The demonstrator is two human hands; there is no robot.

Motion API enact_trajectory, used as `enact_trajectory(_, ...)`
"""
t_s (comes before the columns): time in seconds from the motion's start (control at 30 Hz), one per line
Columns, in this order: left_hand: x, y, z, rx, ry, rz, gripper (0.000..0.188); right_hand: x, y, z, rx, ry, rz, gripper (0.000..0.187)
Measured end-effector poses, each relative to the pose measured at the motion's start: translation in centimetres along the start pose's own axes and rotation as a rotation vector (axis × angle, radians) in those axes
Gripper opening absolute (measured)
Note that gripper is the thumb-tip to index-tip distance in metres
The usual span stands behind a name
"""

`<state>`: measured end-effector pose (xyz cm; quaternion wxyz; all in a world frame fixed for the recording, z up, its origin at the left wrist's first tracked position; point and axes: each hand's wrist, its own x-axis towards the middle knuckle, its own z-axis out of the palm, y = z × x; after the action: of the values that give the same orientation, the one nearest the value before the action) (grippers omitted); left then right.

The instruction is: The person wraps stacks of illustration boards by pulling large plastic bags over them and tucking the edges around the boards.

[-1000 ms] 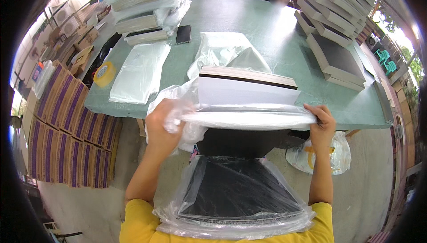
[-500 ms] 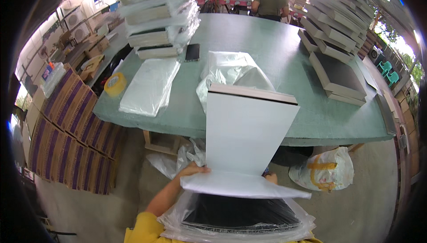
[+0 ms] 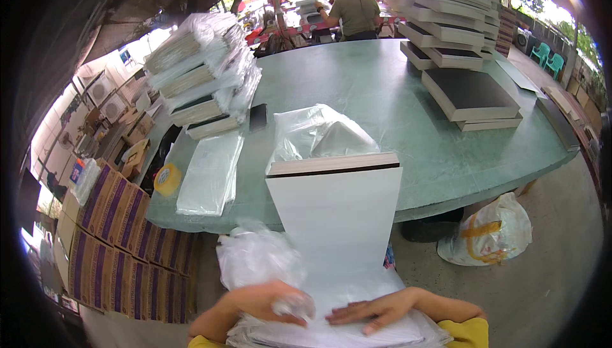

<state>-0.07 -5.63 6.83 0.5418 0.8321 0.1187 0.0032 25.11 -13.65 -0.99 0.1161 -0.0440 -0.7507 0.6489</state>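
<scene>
My right hand (image 3: pixel 376 310) lies flat with fingers stretched on a white sheet over the plastic-wrapped stack in my lap. Blurred by motion, my left hand (image 3: pixel 277 298) curls beside it, clear plastic film (image 3: pixel 294 307) showing at its fingers. Crumpled clear plastic (image 3: pixel 258 259) bulges just behind that hand. In front of me, a large white panel (image 3: pixel 338 211) slopes from the table edge down to my lap. At its upper end is a thick pale block (image 3: pixel 331 164) with a dark line along it, resting by a clear plastic bag (image 3: pixel 319 132).
On the green table (image 3: pixel 319 74) stand wrapped books (image 3: pixel 204 74) at left and dark-covered books (image 3: pixel 472 93) at right. Flat plastic sleeves (image 3: pixel 210 173), yellow tape (image 3: pixel 167 179) and a phone (image 3: pixel 258 117) lie left. Cartons (image 3: pixel 127 246) and a taped white sack (image 3: pixel 488 230) flank the table.
Both hands have come from the panel's sides to the top of the lap stack. The white sheet now covers the dark surface there. My view has shifted, and the crumpled plastic looks fuller.
</scene>
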Motion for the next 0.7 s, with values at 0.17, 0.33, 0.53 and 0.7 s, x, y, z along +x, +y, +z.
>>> enact_trajectory(0.17, 3.2, -16.0, 7.6, 0.240, 0.023, -0.558, 0.039, -1.7, 10.0, -1.3, -0.052, 0.224, 0.481, 0.060)
enact_trajectory(0.33, 3.4, -24.7, 7.4, 0.231, 0.250, -0.397, 0.040, -2.3, 16.8, -2.6, -0.091, 0.376, 0.626, 0.065)
enact_trajectory(0.53, 3.4, -26.5, 7.6, 0.076, 0.208, -0.435, 0.033, -2.7, 17.8, -2.5, -0.220, 0.431, 0.692, 0.060)
enact_trajectory(0.7, 3.1, -26.4, 7.5, 0.082, 0.185, -0.432, 0.033, -3.0, 18.6, -2.5, -0.222, 0.465, 0.680, 0.058)
